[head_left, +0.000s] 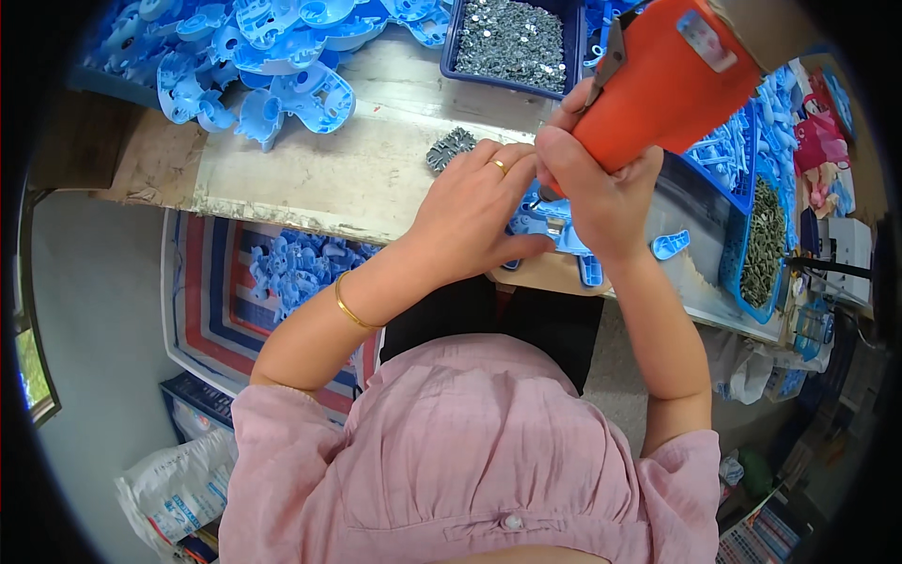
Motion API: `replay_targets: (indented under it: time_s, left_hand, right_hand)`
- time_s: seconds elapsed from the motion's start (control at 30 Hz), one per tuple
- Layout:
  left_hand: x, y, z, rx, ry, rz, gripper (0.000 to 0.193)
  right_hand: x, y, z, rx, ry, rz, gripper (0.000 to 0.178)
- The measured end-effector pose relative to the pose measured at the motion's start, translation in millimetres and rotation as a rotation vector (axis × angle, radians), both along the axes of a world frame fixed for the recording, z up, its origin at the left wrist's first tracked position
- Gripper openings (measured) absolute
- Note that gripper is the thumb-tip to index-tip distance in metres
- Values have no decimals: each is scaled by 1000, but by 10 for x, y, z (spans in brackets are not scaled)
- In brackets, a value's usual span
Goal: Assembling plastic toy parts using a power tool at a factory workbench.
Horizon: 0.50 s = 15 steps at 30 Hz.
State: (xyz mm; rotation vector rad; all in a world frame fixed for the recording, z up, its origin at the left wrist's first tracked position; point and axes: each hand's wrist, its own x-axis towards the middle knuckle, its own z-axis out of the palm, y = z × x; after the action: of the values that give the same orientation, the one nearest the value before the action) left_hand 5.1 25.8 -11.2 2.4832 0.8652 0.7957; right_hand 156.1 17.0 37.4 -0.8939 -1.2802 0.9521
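My right hand point(601, 202) is wrapped round an orange power screwdriver point(662, 89), tilted with its tip down over a light-blue plastic toy-like part point(570, 242) at the table's front edge. My left hand point(474, 207) lies against that part from the left, thumb on the near side and fingers reaching past the driver's tip. Those fingertips are partly hidden behind my right hand. Just beyond my left fingers sits a small pile of dark screws point(449, 150). A small loose blue piece point(670, 245) lies to the right of my right hand.
Heaped blue plastic shells point(301, 94) cover the far left of the table point(282, 179). A navy tray point(449, 47) of small metal parts stands at the back. On the right are a blue basket point(747, 193) of blue pieces and a tray point(733, 258) of screws. A striped bin point(202, 310) stands below left.
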Motion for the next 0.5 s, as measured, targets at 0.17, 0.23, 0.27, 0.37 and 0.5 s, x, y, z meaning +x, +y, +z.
replay_targets:
  time_s: [0.17,0.23,0.27,0.37,0.5]
  left_hand:
    - [10,-14,26,-40,38,12,72]
    - [20,-20,48,-57,46,8,73]
    - [23,-13,56,-44,32,4,75]
    - [-1,-33,85,-50,17,18,77]
    - [-170,-76,75,-37,-80,81,73]
  right_hand:
    - [38,38,26,-58,28,-34,31]
    - [105,26,114,-37,-4,-2,32]
    - [131,19,182,-20,-36,33,34]
    - [95,5,462,63,-24,39,26]
    - [504,-79,963,469,-676,-318,30]
